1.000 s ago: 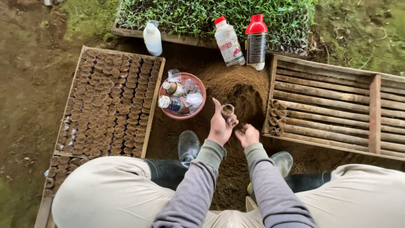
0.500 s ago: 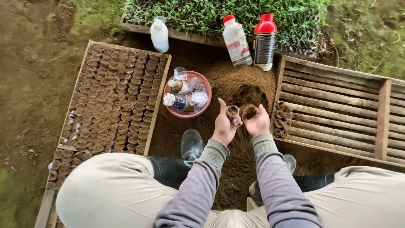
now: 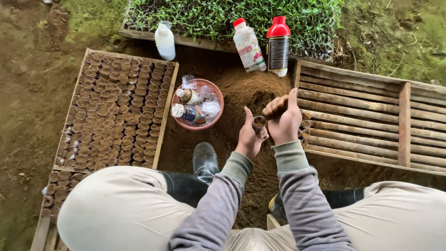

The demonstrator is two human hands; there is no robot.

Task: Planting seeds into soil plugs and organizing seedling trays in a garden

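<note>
Brown soil fills the small leaf pot (image 3: 259,122) we pinch in our left hand (image 3: 250,137); at its 3 o'clock our right hand (image 3: 284,121) is cupped, seemingly around soil. At 9 o'clock, a pink bowl (image 3: 218,100) contains small bottles (image 3: 186,112).

Two wooden trays: one (image 3: 165,114) packed with soil-filled pots, too many to count, one slatted tray (image 3: 404,123) holding a few. Three standing bottles: one white (image 3: 165,42), one red-capped white (image 3: 247,44), one red-capped dark (image 3: 278,45). One pink bowl (image 3: 211,88). Two hands (image 3: 251,137) (image 3: 284,122). Two boots (image 3: 205,161).
</note>
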